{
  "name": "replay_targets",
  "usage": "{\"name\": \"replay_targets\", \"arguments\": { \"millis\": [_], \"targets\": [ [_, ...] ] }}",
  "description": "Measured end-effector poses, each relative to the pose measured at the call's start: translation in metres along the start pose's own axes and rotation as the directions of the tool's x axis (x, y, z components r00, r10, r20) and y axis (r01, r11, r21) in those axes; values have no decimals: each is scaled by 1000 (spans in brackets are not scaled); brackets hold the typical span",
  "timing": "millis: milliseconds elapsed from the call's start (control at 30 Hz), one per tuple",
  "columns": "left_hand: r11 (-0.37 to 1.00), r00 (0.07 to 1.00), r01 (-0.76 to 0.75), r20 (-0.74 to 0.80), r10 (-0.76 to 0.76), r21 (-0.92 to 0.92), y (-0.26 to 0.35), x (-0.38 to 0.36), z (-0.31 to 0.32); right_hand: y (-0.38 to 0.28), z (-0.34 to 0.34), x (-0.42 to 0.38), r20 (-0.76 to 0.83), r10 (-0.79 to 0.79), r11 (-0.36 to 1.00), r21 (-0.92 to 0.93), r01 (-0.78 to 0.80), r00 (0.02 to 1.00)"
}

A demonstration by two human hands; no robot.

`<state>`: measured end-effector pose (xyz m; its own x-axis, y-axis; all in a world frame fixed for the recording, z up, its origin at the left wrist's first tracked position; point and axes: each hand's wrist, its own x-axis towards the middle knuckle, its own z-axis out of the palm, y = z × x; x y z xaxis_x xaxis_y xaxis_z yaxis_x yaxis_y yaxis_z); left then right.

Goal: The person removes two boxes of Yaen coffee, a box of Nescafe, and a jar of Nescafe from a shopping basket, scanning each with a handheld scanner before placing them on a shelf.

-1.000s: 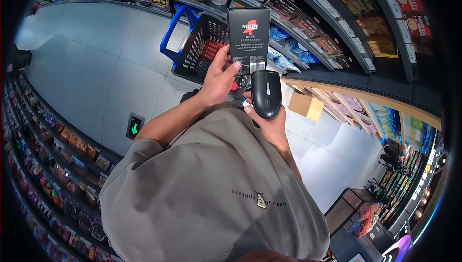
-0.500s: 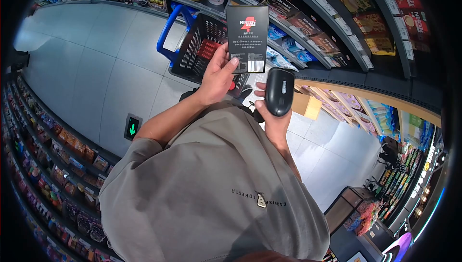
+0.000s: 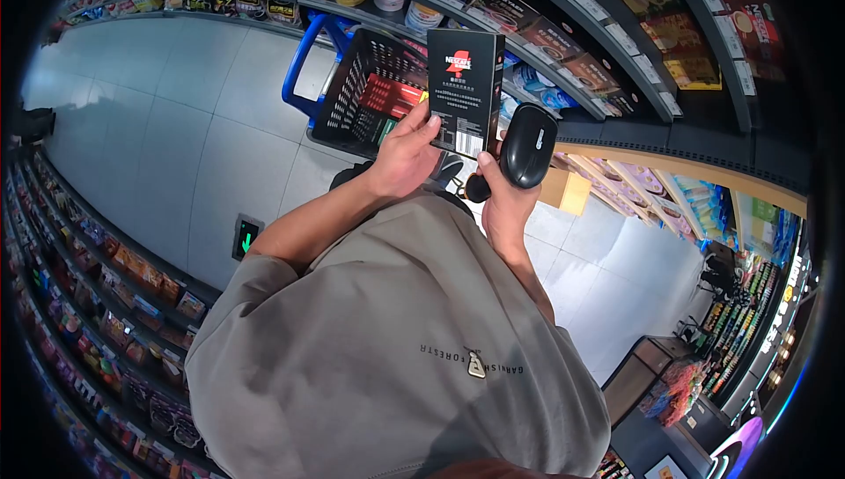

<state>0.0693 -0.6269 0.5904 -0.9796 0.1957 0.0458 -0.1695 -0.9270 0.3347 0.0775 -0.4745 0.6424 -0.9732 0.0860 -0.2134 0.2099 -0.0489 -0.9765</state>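
Note:
My left hand (image 3: 407, 155) grips the lower left edge of a black Nescafe coffee box (image 3: 462, 92), its thumb on the front. The box stands tilted, with text and a white barcode towards me and part of its right side showing. My right hand (image 3: 509, 206) is closed round a black handheld barcode scanner (image 3: 529, 146), whose rounded top faces up. The right thumb comes right up to the lower right corner of the box. Most of the right fingers are hidden beneath the scanner. Behind the box is a black shopping basket (image 3: 339, 114) with red boxes (image 3: 387, 96) inside.
The basket's blue handle (image 3: 297, 74) stands up on its left. Shelves with coffee boxes (image 3: 506, 8) curve along the front and right. A cardboard-coloured box (image 3: 564, 191) sits beyond my right hand. Packed shelves (image 3: 114, 320) run along the left, beside a floor arrow sign (image 3: 247, 238).
The coffee box has come down and slightly right and turned, so its right side shows. My right hand has raised the scanner up and right, with the thumb now at the box's corner.

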Motion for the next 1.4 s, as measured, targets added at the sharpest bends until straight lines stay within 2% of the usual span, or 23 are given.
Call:
{"name": "replay_targets", "arguments": {
  "millis": [33, 67, 100, 133, 200, 233, 300, 333, 367, 467, 567, 633, 667, 733, 767, 867, 967, 1033, 1100, 1167, 1233, 1333, 1400],
  "targets": [
    [1000, 1000, 2, 1, -2, 1, -2, 1, -3, -1, 2, 0, -37, -47, 996, -78, 44, 998],
    [995, 1000, -3, -19, 5, 102, -5, 1, -9, -1, 3, 0, -69, -96, 984, -156, 85, 993],
    [979, 999, -5, -38, 13, 204, -6, 2, -9, 1, 3, 0, -71, -96, 984, -154, 84, 993],
    [979, 999, -2, -38, 10, 205, -6, 1, -9, 4, 3, -1, -66, -159, 968, -208, 142, 985],
    [820, 991, -22, -98, 95, 572, -6, -1, -4, 8, 6, -2, -73, -254, 933, -281, 224, 965],
    [819, 991, -21, -96, 93, 574, -7, -1, 0, 9, 8, -2, -75, -255, 934, -279, 225, 964],
    [753, 975, -106, -79, 205, 649, -9, 0, 6, 14, 9, 1, -34, -360, 901, -272, 338, 932],
    [745, 988, -34, -90, 125, 667, -4, -2, 6, 20, 9, 1, -31, -365, 906, -242, 347, 931],
    [743, 988, -34, -89, 126, 668, -4, -3, 5, 25, 8, 2, -31, -366, 906, -240, 348, 930],
    [789, 984, -30, -119, 130, 613, -6, -4, 3, 25, 9, -1, 106, -411, 882, -205, 424, 905],
    [818, 990, 44, -138, 44, 574, -1, -1, 1, 14, 21, -2, 125, -377, 896, -203, 395, 918],
    [895, 987, 56, -157, 16, 443, 0, 1, 1, 21, 15, 1, 164, -347, 908, -186, 375, 923],
    [895, 987, 55, -159, 18, 444, 2, 1, 0, 23, 15, 3, 184, -359, 907, -162, 388, 915],
    [971, 985, 102, -162, -67, 218, 7, 1, -1, 19, 17, 4, 205, -369, 906, -137, 400, 907],
    [971, 984, 101, -163, -66, 217, 7, 1, -4, 15, 19, 2, 209, -341, 918, -134, 372, 917],
    [998, 998, 66, -9, -66, 15, 7, 3, -12, 8, 21, 3, 219, -277, 943, -123, 308, 935],
    [999, 1000, 6, 28, -7, 41, 8, 1, -9, 7, 24, 5, 197, -256, 951, -122, 282, 946],
    [996, 1000, 28, 2, -29, 89, 7, 2, -10, 10, 25, 8, 171, -267, 948, -128, 290, 948],
    [989, 998, 54, -23, -51, 135, 7, 4, -12, 17, 23, 10, 78, -193, 959, -194, 205, 978],
    [997, 998, 53, -45, -51, 52, 6, 3, -15, 15, 21, 11, 57, -152, 962, -223, 161, 987],
    [994, 996, 61, -68, -55, 90, 1, 1, -25, 16, 18, 13, 34, -112, 962, -247, 117, 993],
    [990, 994, 79, -91, -68, 114, 0, -1, -27, 24, 15, 15, 30, -68, 986, -149, 72, 997],
    [991, 993, 91, -91, -82, 100, 2, -2, -26, 23, 17, 14, 10, -4, 998, 61, 3, 1000]
  ]
}}
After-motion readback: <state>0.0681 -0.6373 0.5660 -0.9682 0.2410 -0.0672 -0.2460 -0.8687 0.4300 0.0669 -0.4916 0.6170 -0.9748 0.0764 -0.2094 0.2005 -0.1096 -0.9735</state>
